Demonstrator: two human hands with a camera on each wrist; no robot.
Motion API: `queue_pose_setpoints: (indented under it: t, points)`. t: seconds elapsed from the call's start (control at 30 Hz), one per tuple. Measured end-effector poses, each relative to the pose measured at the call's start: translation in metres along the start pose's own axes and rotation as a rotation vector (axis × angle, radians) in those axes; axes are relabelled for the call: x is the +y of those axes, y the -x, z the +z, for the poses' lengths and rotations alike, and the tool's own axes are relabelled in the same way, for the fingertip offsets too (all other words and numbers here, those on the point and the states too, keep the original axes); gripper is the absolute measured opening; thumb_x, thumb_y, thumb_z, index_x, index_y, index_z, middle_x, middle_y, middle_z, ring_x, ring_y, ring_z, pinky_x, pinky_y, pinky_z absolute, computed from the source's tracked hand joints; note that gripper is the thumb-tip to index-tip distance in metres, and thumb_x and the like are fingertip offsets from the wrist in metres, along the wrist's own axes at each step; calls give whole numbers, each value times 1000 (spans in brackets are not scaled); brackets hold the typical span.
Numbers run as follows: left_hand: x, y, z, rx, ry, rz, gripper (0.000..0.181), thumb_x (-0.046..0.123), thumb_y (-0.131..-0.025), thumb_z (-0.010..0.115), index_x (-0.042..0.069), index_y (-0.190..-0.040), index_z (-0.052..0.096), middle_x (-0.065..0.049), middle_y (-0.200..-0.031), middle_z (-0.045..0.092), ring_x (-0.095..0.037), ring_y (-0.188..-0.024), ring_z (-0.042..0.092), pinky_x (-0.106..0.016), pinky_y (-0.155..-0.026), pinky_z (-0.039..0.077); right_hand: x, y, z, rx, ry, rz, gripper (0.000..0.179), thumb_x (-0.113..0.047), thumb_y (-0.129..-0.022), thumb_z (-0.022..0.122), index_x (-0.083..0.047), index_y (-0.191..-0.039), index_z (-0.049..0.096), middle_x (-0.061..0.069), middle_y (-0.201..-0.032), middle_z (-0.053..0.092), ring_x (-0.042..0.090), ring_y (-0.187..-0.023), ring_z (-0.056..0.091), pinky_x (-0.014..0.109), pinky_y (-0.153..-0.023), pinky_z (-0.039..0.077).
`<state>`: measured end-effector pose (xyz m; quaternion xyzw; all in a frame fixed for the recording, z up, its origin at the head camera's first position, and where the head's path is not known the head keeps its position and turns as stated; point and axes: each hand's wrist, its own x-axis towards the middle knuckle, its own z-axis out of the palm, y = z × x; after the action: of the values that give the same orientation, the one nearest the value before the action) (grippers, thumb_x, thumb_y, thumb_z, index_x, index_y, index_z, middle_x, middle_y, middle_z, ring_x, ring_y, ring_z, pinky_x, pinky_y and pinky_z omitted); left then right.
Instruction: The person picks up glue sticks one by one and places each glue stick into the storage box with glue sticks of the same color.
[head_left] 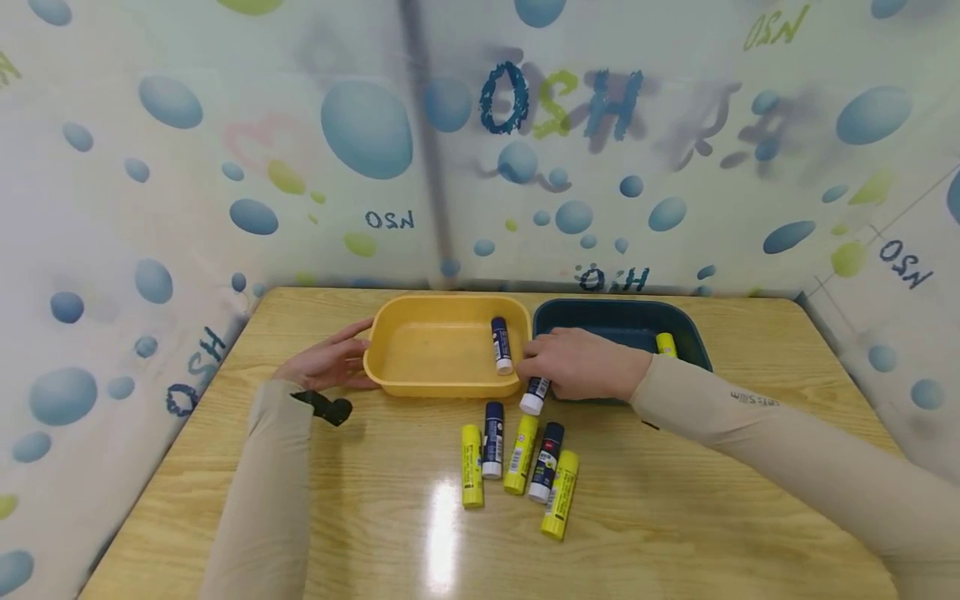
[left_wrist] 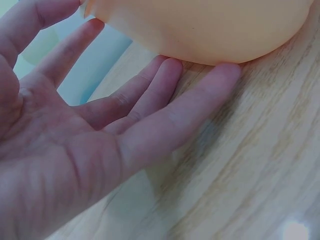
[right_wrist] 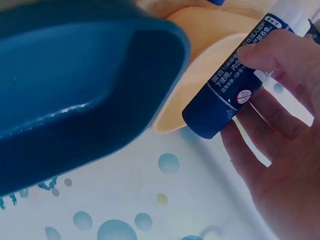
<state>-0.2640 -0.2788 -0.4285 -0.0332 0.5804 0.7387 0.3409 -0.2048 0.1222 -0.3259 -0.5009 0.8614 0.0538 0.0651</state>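
Note:
My right hand pinches a navy glue stick with a white end between thumb and fingers, over the spot where the two bins meet. Its fingers hide part of the stick in the head view. My left hand is spread at the left end of the yellow bin, fingertips touching its outer wall in the left wrist view. One navy glue stick lies inside that bin near its right end. To the right stands the dark blue bin, with a yellow glue stick in it, partly hidden by the right sleeve.
In front of the bins several glue sticks lie loosely on the wooden table, among them a yellow one, a navy one and a black one. A patterned wall covering rises behind the table.

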Motion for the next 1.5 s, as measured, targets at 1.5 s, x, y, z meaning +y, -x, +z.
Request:
queue_pose_setpoints:
  t: [1.5]
  points:
    - [-3, -3, -2, 29, 33, -7, 62, 15, -104, 46, 26, -156, 15, -11, -153, 19, -29, -119, 44, -59, -99, 38, 17, -120, 23, -275, 226, -9, 12, -8, -96, 60, -17, -101, 65, -2, -91, 56, 14, -77, 45, 24, -69, 40]
